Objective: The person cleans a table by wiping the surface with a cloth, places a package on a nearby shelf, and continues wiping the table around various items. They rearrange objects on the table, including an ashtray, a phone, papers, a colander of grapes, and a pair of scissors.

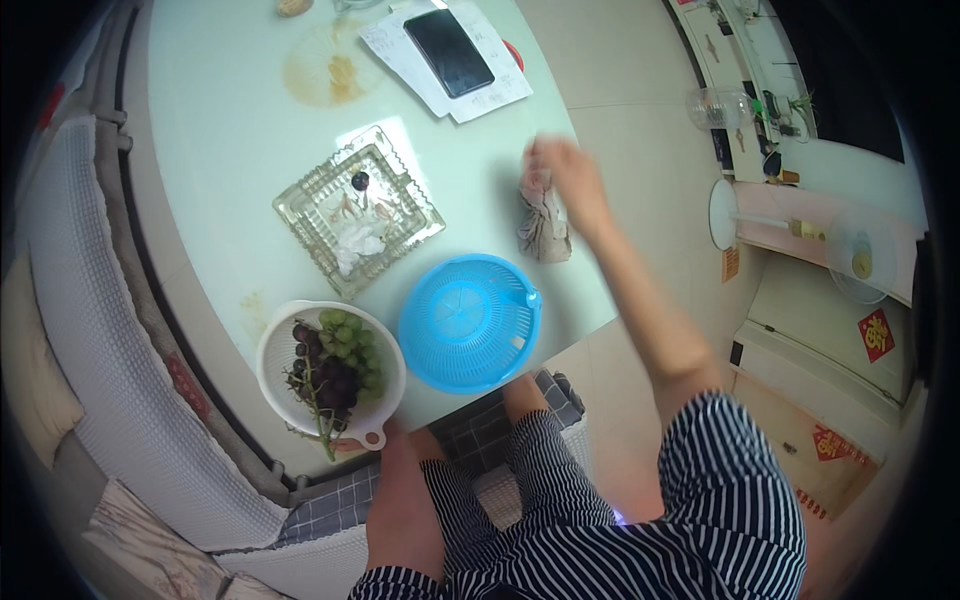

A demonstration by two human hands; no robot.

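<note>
My right hand (564, 174), blurred, is over the far end of a crumpled greyish-brown cloth (546, 236) by the table's right side. Its fingers are curled, but whether they grip the cloth is unclear. My left hand (346, 445) is mostly hidden under the near rim of a white plastic colander (271, 352); only some fingers show. Inside the colander lie dark grapes (335, 382) and green grapes (349, 334), with a bare stem (324, 427) hanging over its rim. Beside it sits a light-blue plastic basket (465, 311), its ribbed surface showing.
A square glass dish (300, 217) holds a dark grape (360, 181), crumpled tissue (360, 246) and scraps. Farther off, a black phone (450, 54) lies on papers (491, 97). The pale tabletop (217, 135) bears brownish stains. A sofa (112, 322) stands at the left.
</note>
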